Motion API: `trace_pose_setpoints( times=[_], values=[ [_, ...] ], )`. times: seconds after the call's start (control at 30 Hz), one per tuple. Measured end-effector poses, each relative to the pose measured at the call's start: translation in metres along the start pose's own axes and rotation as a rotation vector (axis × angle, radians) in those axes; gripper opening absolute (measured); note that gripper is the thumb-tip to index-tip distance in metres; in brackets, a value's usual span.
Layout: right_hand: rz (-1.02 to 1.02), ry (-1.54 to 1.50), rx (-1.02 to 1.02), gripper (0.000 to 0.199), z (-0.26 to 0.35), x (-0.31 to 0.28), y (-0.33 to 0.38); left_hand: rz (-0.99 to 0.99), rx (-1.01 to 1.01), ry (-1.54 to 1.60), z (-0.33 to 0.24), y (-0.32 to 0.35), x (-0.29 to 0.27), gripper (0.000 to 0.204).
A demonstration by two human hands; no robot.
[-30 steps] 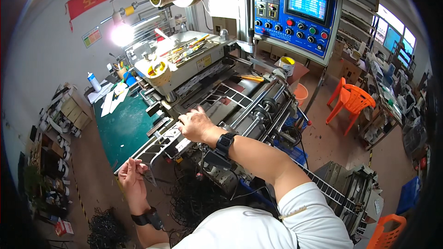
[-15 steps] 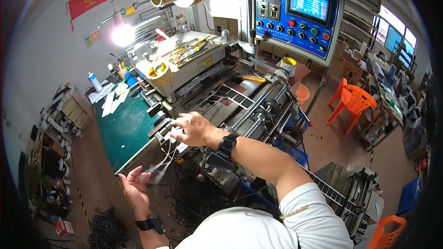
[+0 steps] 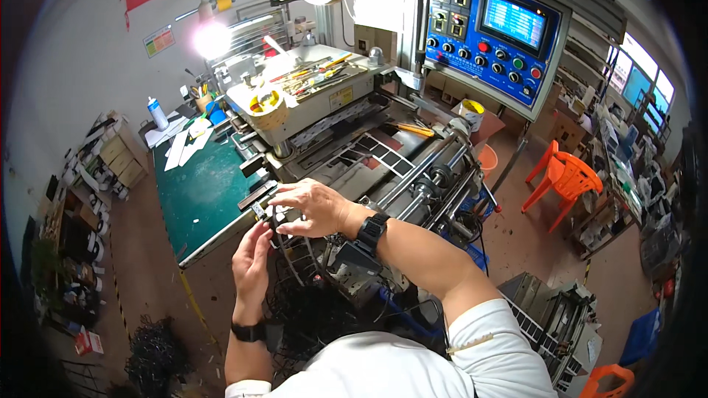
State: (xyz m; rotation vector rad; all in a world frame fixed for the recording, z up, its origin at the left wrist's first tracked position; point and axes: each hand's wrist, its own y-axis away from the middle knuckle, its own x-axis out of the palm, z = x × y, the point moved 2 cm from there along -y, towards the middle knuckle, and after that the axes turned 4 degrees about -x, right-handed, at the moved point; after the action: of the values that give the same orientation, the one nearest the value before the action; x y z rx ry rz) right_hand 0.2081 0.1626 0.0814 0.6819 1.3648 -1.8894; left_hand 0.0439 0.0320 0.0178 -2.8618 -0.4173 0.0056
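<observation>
My right hand (image 3: 316, 210) reaches to the machine's near left corner. Its fingers are bent and apart from the thumb, at a small metal block (image 3: 258, 210); I cannot tell whether they touch it. Just below, my left hand (image 3: 251, 273) points upward with fingers stretched, their tips close to the right thumb. No held thing can be made out in either hand. A thin ladder-like strip (image 3: 296, 256) hangs below the right hand, partly hidden. Another strip with dark windows (image 3: 380, 153) lies across the machine bed, left of the steel rollers (image 3: 431, 180).
A green-topped table (image 3: 195, 203) adjoins the machine on the left. Tools lie on the machine's upper housing (image 3: 343, 96). A blue control panel (image 3: 487, 37) stands at the back right, an orange chair (image 3: 564, 173) beyond it. Dark tangled scrap (image 3: 158, 354) is on the floor.
My left hand has risen and moved right, from low beside the table to just under my right hand. My right hand has stayed at the machine corner. The view has shifted slightly.
</observation>
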Motion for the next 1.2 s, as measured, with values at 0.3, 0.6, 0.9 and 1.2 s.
trace_pose_setpoints(
  times=[0.3, 0.6, 0.9, 1.2],
  values=[
    [0.015, 0.017, -0.002, 0.055, 0.003, 0.0, 0.001, 0.01, -0.116, 0.25, 0.004, -0.022, 0.015, 0.024],
    [-0.081, -0.042, -0.094, 0.05, 0.004, -0.005, -0.002, -0.021, -0.155, 0.387, -0.002, -0.017, -0.03, 0.026],
    [-0.117, 0.377, 0.669, 0.036, -0.031, 0.015, 0.01, -0.112, -0.108, 0.406, -0.025, -0.01, -0.059, 0.027],
    [-0.044, 0.284, 0.659, 0.032, -0.048, 0.027, 0.017, -0.111, -0.094, 0.231, -0.034, 0.005, -0.064, 0.031]
  ],
)
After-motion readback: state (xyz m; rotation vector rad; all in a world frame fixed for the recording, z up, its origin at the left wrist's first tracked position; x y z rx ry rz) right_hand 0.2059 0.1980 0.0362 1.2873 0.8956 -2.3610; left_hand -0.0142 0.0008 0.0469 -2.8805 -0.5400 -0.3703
